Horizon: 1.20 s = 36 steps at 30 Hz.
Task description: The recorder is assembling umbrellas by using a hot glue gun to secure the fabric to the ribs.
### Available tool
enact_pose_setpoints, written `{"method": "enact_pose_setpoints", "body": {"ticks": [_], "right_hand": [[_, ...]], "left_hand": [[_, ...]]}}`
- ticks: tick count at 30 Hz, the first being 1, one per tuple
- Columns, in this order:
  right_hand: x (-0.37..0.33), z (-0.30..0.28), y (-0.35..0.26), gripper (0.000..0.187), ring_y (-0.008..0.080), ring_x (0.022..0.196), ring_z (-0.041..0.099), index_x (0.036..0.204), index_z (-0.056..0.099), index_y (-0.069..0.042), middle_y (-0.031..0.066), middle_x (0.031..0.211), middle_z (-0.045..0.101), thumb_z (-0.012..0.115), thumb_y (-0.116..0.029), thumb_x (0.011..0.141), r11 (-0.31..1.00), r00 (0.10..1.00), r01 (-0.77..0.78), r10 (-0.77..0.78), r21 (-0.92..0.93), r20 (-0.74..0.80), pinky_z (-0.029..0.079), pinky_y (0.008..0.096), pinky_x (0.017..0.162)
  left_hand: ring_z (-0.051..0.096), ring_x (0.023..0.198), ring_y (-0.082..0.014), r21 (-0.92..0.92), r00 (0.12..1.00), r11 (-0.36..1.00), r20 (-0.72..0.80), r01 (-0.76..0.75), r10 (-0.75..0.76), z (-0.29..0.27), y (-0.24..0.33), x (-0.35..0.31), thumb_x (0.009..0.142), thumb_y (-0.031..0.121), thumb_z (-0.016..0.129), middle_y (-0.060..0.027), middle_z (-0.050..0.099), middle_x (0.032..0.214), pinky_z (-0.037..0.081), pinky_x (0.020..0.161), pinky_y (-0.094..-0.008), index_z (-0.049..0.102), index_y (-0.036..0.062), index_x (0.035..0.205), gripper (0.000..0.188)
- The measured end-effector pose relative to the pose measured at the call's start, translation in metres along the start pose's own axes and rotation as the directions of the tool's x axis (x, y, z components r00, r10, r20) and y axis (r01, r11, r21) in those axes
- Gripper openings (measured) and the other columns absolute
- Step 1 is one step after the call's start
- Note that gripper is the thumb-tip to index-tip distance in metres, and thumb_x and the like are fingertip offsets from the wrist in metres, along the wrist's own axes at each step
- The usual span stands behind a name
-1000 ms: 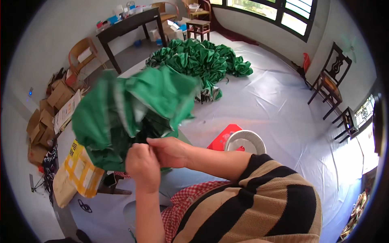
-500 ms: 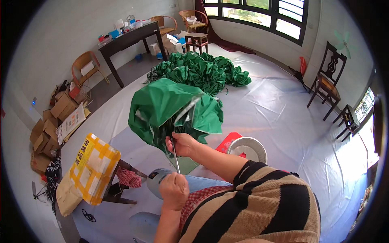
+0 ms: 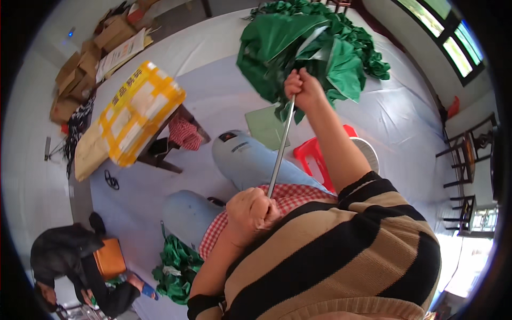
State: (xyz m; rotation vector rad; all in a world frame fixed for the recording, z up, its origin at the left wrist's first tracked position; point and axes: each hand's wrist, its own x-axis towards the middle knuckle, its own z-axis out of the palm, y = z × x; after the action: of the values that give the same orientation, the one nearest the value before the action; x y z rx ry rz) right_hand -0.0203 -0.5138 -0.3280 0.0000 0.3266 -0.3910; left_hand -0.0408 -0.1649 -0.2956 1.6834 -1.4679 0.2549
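A green umbrella (image 3: 277, 45) with a silvery inner side points away from me, its cloth loose and half gathered. My right hand (image 3: 306, 89) is closed around the metal shaft just below the cloth. At my waist my left hand (image 3: 250, 210) makes a fist around the shaft's near end, which its fingers hide. A long bare stretch of shaft shows between the two hands. The umbrella's ribs are mostly hidden in the folds.
Behind the umbrella lies a heap of green umbrellas (image 3: 370, 56). A taped foam box (image 3: 141, 114) rests on a wooden stool to the left. A red plastic stool (image 3: 314, 160) and white basket (image 3: 367, 152) stand right of my knees. Lower left, a person (image 3: 64, 253) bends near more green cloth (image 3: 178, 266).
My hands have moved apart: the left is at my waist, the right farther out by the cloth, with more shaft showing. The view has tilted down, bringing in the other person.
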Motion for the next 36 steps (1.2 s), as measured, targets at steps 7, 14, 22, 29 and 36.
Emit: {"method": "enact_pose_setpoints", "body": {"ticks": [7,14,22,29,36], "right_hand": [[-0.005,0.039,0.039,0.032,0.0095,0.055,0.036,0.093,0.05,-0.005,-0.0005,0.074,0.041,0.05,-0.036,0.103,0.942,0.971,0.232,-0.209,-0.24,0.116,0.027,0.0229,0.045],[0.047,0.061,0.048,0.031,0.0096,0.054,0.041,0.087,0.052,-0.007,-0.0002,0.072,0.048,0.054,-0.034,0.102,0.816,0.964,0.133,-0.238,-0.562,-0.117,0.031,0.0238,0.045],[0.088,0.074,0.04,0.034,0.0078,0.047,0.042,0.078,0.051,-0.009,-0.0033,0.061,0.047,0.054,-0.033,0.102,0.645,0.911,0.023,-0.329,-0.763,-0.25,0.034,0.0225,0.038],[0.123,0.088,0.003,0.031,0.0097,0.046,0.04,0.076,0.051,-0.01,-0.0009,0.061,0.049,0.055,-0.029,0.101,0.466,0.868,0.103,-0.474,-0.879,-0.15,0.032,0.0241,0.038],[0.068,0.138,-0.035,0.032,0.0115,0.049,0.037,0.082,0.052,-0.007,-0.0009,0.062,0.041,0.047,-0.03,0.104,0.713,0.956,0.237,-0.293,-0.66,0.026,0.032,0.0267,0.041]], "left_hand": [[0.052,0.05,-0.0206,-0.202,0.872,0.848,0.142,0.49,-0.469,0.014,-0.018,0.014,0.09,0.005,0.058,-0.0078,0.051,0.07,0.043,0.047,-0.0299,0.048,0.002,0.105,0.018],[0.024,0.051,-0.0038,-0.656,0.44,-0.379,0.736,0.653,-0.515,0.024,-0.008,0.058,0.104,0.024,0.045,0.0066,0.029,0.068,0.02,0.044,-0.0203,0.049,0.0051,0.11,0.02],[0.025,0.05,-0.004,-0.684,0.429,-0.519,0.727,0.512,-0.535,0.024,0.011,0.092,0.103,0.022,0.047,0.0073,0.031,0.066,0.021,0.041,-0.0209,0.05,0.0038,0.106,0.019],[0.025,0.049,-0.004,-0.7,0.499,-0.563,0.711,0.439,-0.496,0.019,0.025,0.108,0.1,0.019,0.047,0.0069,0.03,0.065,0.02,0.04,-0.0216,0.05,0.0043,0.105,0.016],[0.026,0.047,-0.0051,-0.696,0.578,-0.371,0.717,0.615,-0.388,0.019,0.022,0.076,0.101,0.025,0.048,0.0064,0.03,0.062,0.02,0.041,-0.0236,0.051,0.0074,0.1,0.018]]}}
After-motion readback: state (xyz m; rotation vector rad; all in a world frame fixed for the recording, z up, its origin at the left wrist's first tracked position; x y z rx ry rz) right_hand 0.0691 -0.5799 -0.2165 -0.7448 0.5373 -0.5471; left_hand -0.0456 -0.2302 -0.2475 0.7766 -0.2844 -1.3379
